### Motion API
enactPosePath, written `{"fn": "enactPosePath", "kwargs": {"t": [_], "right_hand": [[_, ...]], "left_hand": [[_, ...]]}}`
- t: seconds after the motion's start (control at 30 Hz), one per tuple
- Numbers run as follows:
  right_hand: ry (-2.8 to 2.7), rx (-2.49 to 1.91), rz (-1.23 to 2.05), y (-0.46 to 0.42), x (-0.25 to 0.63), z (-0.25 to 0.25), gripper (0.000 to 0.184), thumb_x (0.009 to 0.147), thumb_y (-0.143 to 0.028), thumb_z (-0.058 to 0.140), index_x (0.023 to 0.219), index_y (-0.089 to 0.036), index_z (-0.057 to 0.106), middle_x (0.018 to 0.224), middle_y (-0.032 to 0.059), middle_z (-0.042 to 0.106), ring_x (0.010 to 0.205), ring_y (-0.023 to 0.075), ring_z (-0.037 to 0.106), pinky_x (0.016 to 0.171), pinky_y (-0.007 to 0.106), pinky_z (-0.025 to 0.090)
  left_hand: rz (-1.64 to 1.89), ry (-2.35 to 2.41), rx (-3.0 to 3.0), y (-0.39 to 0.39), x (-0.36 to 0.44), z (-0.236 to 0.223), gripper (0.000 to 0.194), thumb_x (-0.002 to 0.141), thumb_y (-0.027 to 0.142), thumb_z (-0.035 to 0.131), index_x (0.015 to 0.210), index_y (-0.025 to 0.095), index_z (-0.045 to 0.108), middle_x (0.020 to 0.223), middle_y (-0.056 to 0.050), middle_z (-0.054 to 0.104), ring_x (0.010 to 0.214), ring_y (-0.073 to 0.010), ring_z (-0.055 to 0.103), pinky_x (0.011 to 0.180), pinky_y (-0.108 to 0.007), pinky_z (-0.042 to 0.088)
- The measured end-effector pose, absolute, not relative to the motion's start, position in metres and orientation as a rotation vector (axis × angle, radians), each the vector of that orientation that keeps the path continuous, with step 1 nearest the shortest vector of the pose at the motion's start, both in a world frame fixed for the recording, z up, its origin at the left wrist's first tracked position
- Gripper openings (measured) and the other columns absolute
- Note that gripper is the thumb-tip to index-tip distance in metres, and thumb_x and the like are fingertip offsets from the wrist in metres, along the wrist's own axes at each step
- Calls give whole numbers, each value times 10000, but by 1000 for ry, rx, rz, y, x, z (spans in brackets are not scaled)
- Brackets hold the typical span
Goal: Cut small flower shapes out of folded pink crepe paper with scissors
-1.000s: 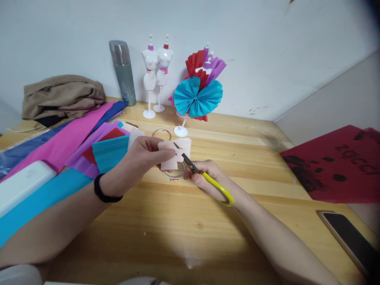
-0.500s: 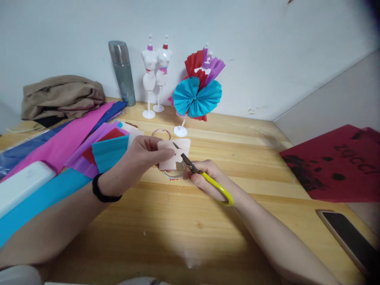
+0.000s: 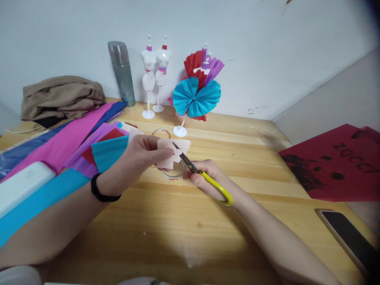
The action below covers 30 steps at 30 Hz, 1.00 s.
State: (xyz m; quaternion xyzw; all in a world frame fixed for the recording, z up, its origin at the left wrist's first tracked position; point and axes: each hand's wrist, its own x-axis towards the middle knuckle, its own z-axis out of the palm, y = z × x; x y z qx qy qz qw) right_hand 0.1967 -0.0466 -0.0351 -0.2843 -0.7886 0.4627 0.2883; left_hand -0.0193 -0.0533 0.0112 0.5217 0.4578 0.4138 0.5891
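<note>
My left hand (image 3: 142, 152) pinches a pale pink piece of paper (image 3: 166, 158) between thumb and fingers, above the table. A notch is cut into the paper's right side. My right hand (image 3: 208, 176) grips yellow-handled scissors (image 3: 218, 186), fingers wrapped around the handles. The scissors' dark blades are parted, with the paper's right part between them. Below the paper, a roll of tape (image 3: 175, 174) lies partly hidden, and a second ring-shaped roll (image 3: 162, 131) is just behind it.
White mannequin stands (image 3: 148, 81) and a mannequin dressed in blue, red and purple pleated paper (image 3: 196, 95) stand by the wall, beside a flask (image 3: 122, 75). Coloured paper (image 3: 109, 150), a white case (image 3: 26, 188) and brown cloth (image 3: 62, 97) lie left. A phone (image 3: 346, 237) and red bag (image 3: 332, 166) are right.
The paper has shifted slightly left and tilted in my left hand, and the scissor blades sit a little further into its right side. My right hand has hardly moved.
</note>
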Motion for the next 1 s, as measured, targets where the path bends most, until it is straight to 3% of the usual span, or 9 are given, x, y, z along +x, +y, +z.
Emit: {"fn": "enactPosePath", "kwargs": {"t": [1.0], "right_hand": [[-2083, -829, 1286, -47, 197, -35, 444, 891, -556, 577, 691, -160, 561, 599, -33, 414, 536, 92, 336, 498, 225, 299]], "left_hand": [[966, 1030, 1249, -53, -22, 13, 159, 731, 263, 697, 605, 170, 669, 630, -1, 635, 590, -109, 564, 571, -216, 465]]}}
